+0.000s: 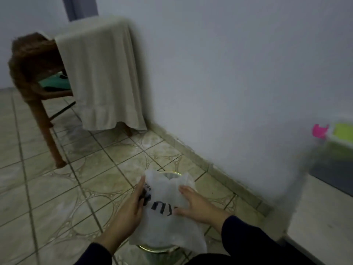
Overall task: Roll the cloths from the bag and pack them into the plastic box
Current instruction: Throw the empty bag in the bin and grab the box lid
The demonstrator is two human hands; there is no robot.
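A white plastic bag with black lettering lies over a round gold-rimmed stool or bin low in the middle of the view. My left hand presses flat against the bag's left side, fingers straight. My right hand rests spread on the bag's right side, fingers extended. What is inside the bag is hidden. At the right edge a blurred plastic box with a green top and a pink tag stands on a white surface.
A wooden chair draped with a beige cloth stands at the back left on the tiled floor. A white wall runs along the right. A white ledge sits at lower right.
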